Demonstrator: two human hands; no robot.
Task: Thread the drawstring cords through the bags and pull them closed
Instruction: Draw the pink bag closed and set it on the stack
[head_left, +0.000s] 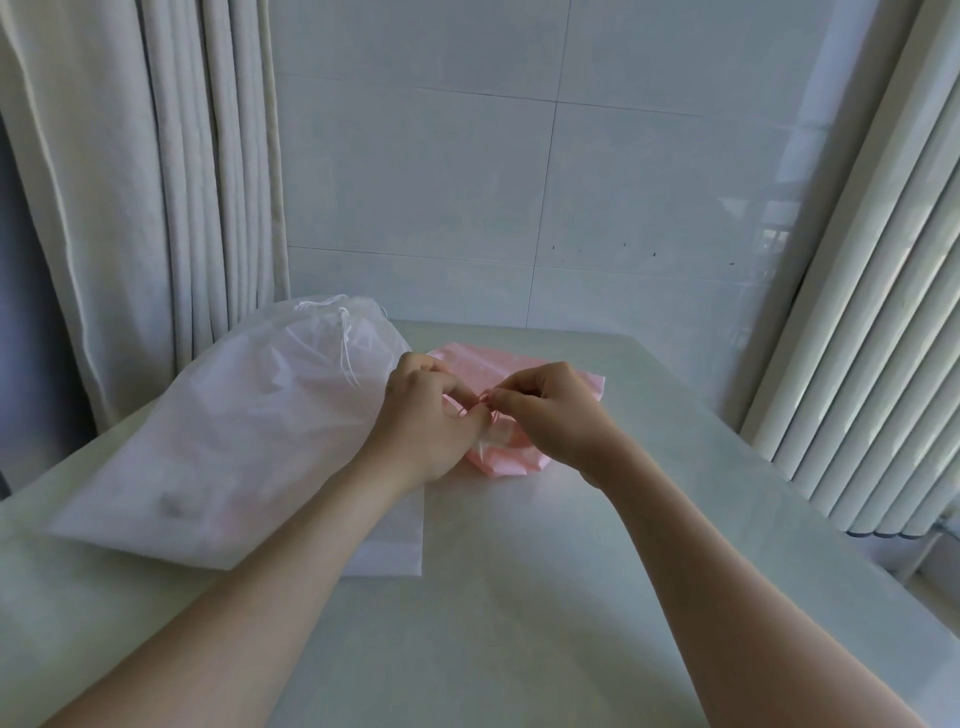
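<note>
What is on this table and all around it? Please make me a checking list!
Surface: pale table, smooth.
Job's things: pink bag under both hands, with a thin pink cord; big white bag lying left of it, its mouth gathered by a white cord.
Clutter: flat white sheet, perhaps another bag, partly under the white bag.
Grippers: left hand grips the pink bag's mouth; right hand pinches the pink cord.
Cables: nothing seen.
Surroundings: curtain on the left, tiled wall behind, radiator on the right.
</note>
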